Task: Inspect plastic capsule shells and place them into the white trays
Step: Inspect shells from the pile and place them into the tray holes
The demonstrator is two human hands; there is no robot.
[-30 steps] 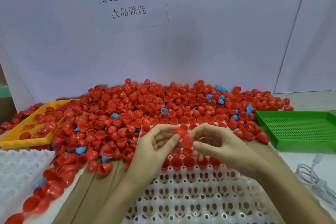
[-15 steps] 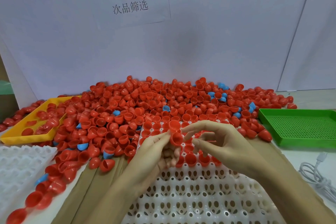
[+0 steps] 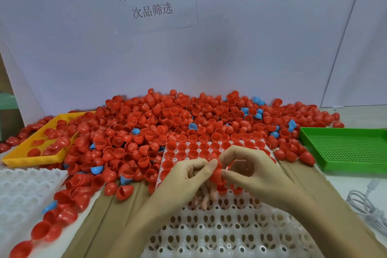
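Both hands have drawn together again since half a second ago: then the left hand (image 3: 184, 178) held a single red shell mouth-up while the right hand (image 3: 251, 171) hovered beside it with fingers spread; now the two meet over the white tray (image 3: 219, 234), and a short stack of red shells (image 3: 216, 170) sits between them. A second ago the hands were joined in much the same way, so this looks like one cycle of a repeated routine.

Head view: the left thumb and forefinger pinch the stack from the left side, the other left fingers curled beneath. The right thumb and forefinger grasp it from the right, the remaining right fingers arched above. The stack hangs just above the tray's filled rows, near the last row of seated shells (image 3: 201, 148). The nearer rows stand empty. Behind lies the big pile (image 3: 178, 119) of red shells with a few blue ones; a yellow tray (image 3: 12, 160) sits at left, a green tray (image 3: 343, 146) at right, a second white tray (image 3: 25, 186) at lower left, a cable (image 3: 364, 203) on the bench.

My reading: another shell is being peeled from the nested stack for checking, then set into the next free pocket. Most of the tray remains to fill.
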